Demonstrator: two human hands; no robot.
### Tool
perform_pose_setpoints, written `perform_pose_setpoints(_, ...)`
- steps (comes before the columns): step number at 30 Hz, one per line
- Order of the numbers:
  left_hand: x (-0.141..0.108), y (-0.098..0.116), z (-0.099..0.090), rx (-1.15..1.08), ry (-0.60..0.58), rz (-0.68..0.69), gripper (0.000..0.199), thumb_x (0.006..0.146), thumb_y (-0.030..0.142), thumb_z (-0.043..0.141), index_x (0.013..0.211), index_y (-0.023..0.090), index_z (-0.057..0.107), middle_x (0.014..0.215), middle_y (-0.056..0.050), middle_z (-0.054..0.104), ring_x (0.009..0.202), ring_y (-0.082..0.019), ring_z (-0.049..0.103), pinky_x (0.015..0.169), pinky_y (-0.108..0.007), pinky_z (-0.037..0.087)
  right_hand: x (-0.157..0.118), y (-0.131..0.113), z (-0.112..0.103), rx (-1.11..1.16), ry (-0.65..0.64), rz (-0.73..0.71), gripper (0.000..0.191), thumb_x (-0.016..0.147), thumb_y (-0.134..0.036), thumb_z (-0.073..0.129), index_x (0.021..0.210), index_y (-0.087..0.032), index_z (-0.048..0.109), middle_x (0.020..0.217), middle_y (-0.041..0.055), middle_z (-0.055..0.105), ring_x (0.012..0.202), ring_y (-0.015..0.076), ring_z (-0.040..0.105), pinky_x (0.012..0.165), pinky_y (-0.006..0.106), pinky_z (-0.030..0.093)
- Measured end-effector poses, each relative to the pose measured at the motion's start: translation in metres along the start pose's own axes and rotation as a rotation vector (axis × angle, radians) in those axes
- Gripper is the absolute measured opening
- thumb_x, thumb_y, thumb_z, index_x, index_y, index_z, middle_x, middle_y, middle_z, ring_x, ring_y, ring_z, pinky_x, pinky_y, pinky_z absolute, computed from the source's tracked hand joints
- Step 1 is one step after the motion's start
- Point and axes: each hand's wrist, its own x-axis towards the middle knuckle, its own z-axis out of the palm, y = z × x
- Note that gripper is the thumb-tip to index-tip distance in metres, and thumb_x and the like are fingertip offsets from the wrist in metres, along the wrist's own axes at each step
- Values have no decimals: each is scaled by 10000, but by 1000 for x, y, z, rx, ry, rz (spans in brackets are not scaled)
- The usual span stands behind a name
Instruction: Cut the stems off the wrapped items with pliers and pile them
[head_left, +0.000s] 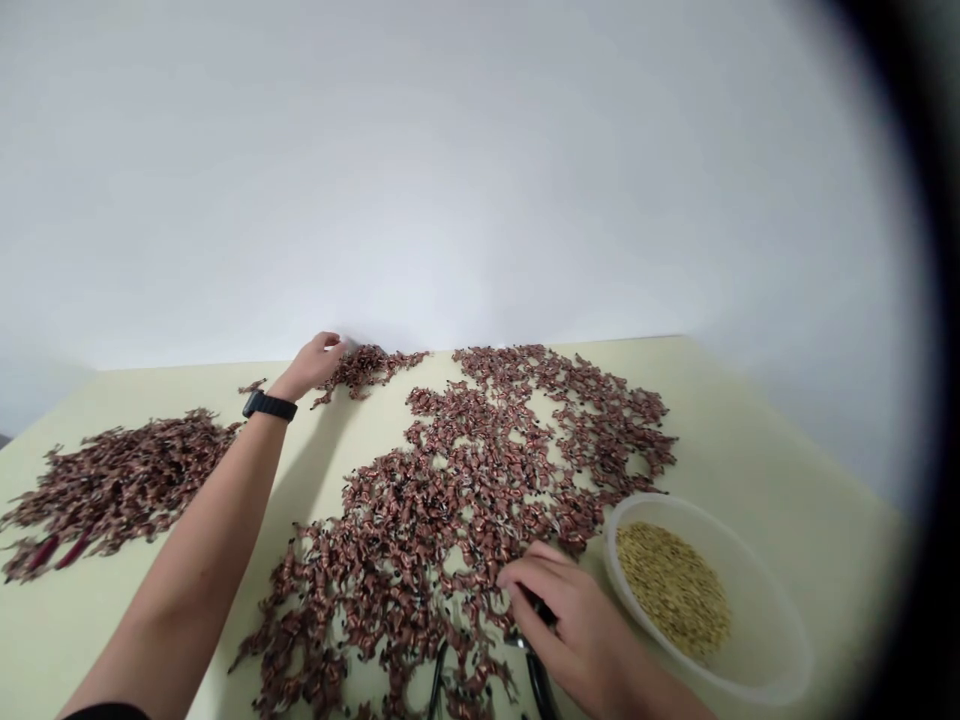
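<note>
right hand (574, 615), fingertips together, over brown figurines (420, 520); left hand's (311, 365) grip unclear; translucent bowl (765, 630), lower right, holds yellowish grains (671, 590).

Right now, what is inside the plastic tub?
The translucent tub holds many small yellowish pieces, bunched toward its left side; its floor beneath them is covered.

Wall (450, 180): pale blue-grey | tabletop (742, 440): plain pale yellow-green | main spread of small pieces (427, 500): coppery brown, flecked black | left heap (142, 470): duller brown | slim items (73, 550) there: dark red | tub (772, 625): milky, translucent | its grains (671, 590): mustard, darker speckling | wristwatch (270, 405): black
</note>
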Motion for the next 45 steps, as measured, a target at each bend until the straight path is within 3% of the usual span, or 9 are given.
perform_pose_setpoints(5,-25,21,19,150,15,236,610,923,568,580,1394,180,592,1403,-143,619,1224,-306,589,1061,-439,453,-1,1,1,0,9,-1,238,1045,-228,449,963,-210,671,884,53,618,899,209,575,788,344,429)
perform_pose_setpoints(8,-48,43,41,97,-244,421,436,983,524,528,1316,276,661,1374,-63,655,1194,-264,622,1034,-443,491,-1,2,2,-2,10,-3,221,1040,-224,461,974,-216,672,886,50,622,910,213,575,790,345,428)
perform_pose_setpoints(10,-61,54,60,92,-309,495,445,995,509,521,1373,300,629,1418,-57,631,1269,-276,580,1078,-495,456,0,1,2,3,10,-4,220,1039,-223,462,970,-218,670,883,48,620,909,212,576,788,345,427)
perform_pose_setpoints(12,-69,58,78,96,-297,511,459,999,506,514,1385,284,625,1437,-81,614,1343,-303,517,1130,-546,394,0,0,1,8,9,-5,225,1040,-222,456,967,-216,670,885,49,617,908,210,577,788,344,428)
perform_pose_setpoints(15,-72,54,91,39,-302,432,399,959,529,569,1184,236,719,1273,-114,693,1199,-310,599,1050,-517,452,0,-1,1,19,6,3,231,1041,-218,450,977,-216,672,902,51,618,908,205,580,784,341,430)
perform_pose_setpoints(21,-76,43,83,-254,-350,227,329,929,527,608,945,206,675,936,-69,735,870,-233,668,862,-422,519,-1,1,1,14,1,2,235,1048,-233,447,977,-216,670,894,53,619,904,208,575,781,346,426)
perform_pose_setpoints(26,-79,40,81,-468,-423,127,352,923,546,625,955,195,631,933,-83,721,883,-222,672,867,-415,532,0,2,1,9,-2,4,226,1047,-233,451,973,-222,664,891,48,621,903,210,575,784,350,428)
perform_pose_setpoints(36,-85,49,79,-513,-489,117,276,888,445,707,992,196,646,993,-80,726,893,-211,685,879,-416,538,-1,2,2,-9,9,-5,225,1043,-236,463,956,-218,670,859,46,610,886,212,568,776,349,432)
perform_pose_setpoints(45,-77,49,63,-718,-264,123,276,842,415,772,936,190,642,994,-79,725,975,-222,708,938,-419,542,-1,3,2,-7,12,-8,236,1047,-241,451,956,-214,666,870,50,615,883,209,569,777,345,435)
